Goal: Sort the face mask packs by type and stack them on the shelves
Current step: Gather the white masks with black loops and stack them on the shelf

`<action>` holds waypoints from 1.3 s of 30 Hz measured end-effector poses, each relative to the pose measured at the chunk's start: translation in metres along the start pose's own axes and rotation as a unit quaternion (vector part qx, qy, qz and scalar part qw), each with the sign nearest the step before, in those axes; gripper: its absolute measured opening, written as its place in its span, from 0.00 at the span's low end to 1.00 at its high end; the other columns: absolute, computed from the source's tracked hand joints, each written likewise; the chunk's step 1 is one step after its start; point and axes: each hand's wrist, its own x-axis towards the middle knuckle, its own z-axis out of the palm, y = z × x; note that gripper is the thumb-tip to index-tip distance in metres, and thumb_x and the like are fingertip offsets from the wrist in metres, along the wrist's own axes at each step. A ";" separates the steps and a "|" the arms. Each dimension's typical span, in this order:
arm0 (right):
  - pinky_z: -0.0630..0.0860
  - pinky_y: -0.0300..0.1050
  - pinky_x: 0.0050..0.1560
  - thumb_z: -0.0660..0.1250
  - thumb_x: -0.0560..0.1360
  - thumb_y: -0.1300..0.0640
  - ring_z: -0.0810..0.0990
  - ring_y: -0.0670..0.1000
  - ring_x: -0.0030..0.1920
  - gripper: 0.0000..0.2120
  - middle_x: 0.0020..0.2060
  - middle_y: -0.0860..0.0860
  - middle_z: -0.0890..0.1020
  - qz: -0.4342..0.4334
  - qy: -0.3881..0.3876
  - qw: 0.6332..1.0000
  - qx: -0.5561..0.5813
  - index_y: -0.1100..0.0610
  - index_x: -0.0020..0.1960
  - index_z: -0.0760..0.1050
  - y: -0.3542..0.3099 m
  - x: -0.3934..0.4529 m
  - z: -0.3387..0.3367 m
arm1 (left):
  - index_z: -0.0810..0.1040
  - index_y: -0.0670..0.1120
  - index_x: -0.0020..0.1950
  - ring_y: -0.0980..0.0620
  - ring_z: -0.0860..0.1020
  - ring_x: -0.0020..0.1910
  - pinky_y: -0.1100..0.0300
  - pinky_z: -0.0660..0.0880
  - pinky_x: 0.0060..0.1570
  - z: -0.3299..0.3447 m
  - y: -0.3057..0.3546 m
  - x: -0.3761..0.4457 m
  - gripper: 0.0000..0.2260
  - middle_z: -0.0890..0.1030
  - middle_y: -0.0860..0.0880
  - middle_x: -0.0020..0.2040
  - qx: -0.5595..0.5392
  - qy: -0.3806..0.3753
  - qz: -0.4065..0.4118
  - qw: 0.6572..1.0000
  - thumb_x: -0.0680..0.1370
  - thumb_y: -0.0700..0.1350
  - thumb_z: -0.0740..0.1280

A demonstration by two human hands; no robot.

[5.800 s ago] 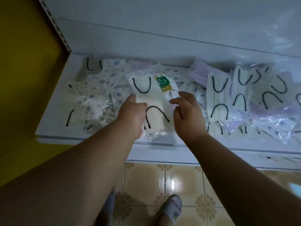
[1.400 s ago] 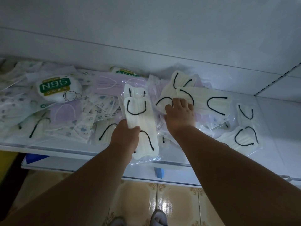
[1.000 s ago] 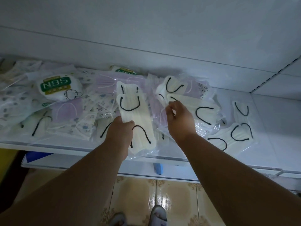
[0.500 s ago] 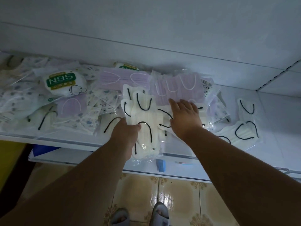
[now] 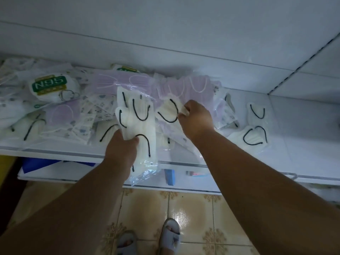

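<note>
My left hand grips a stack of cream mask packs with black ear loops, held upright over the front edge of the white shelf. My right hand pinches another cream black-loop pack by its right edge, lifted slightly off the heap. Lilac mask packs lie just behind it. An N95 pack with a green label sits at the left among printed child-pattern packs. Two more cream packs lie at the right.
The shelf's back panel rises right behind the heap, and a side wall closes the right end. A lower shelf holds a blue item. Below is a tiled floor with my sandalled feet.
My right hand went from lying flat on the heap to pinching one cream pack and lifting it. The left hand's stack has grown and stays near the shelf's front edge.
</note>
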 end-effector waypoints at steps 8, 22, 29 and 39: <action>0.60 0.40 0.27 0.76 0.72 0.57 0.60 0.49 0.27 0.26 0.27 0.49 0.62 0.264 -0.010 0.866 0.424 0.50 0.31 0.58 0.015 -0.085 -0.017 | 0.74 0.56 0.51 0.56 0.73 0.42 0.62 0.67 0.39 0.015 0.017 -0.061 0.07 0.75 0.55 0.44 -0.093 -0.204 -0.065 0.972 0.82 0.43 0.65; 0.74 0.66 0.64 0.67 0.76 0.66 0.81 0.65 0.60 0.19 0.59 0.63 0.82 0.336 -0.137 0.640 0.678 0.64 0.66 0.75 0.016 -0.310 -0.106 | 0.80 0.47 0.62 0.43 0.84 0.54 0.41 0.77 0.61 -0.071 0.004 -0.242 0.19 0.86 0.45 0.55 -0.011 -0.345 -0.054 0.937 0.72 0.39 0.76; 0.75 0.63 0.63 0.66 0.77 0.64 0.81 0.64 0.60 0.18 0.60 0.63 0.82 0.289 -0.133 0.621 0.717 0.64 0.67 0.74 0.001 -0.358 -0.143 | 0.82 0.54 0.57 0.44 0.84 0.54 0.42 0.78 0.60 -0.094 0.001 -0.308 0.12 0.86 0.46 0.52 -0.019 -0.294 -0.009 0.956 0.77 0.40 0.72; 0.76 0.65 0.59 0.66 0.78 0.65 0.83 0.65 0.55 0.14 0.54 0.63 0.84 0.283 -0.131 0.617 0.722 0.65 0.63 0.77 -0.031 -0.401 -0.198 | 0.79 0.55 0.63 0.43 0.83 0.57 0.39 0.76 0.61 -0.134 0.012 -0.374 0.14 0.85 0.48 0.57 -0.105 -0.282 0.006 0.954 0.80 0.40 0.69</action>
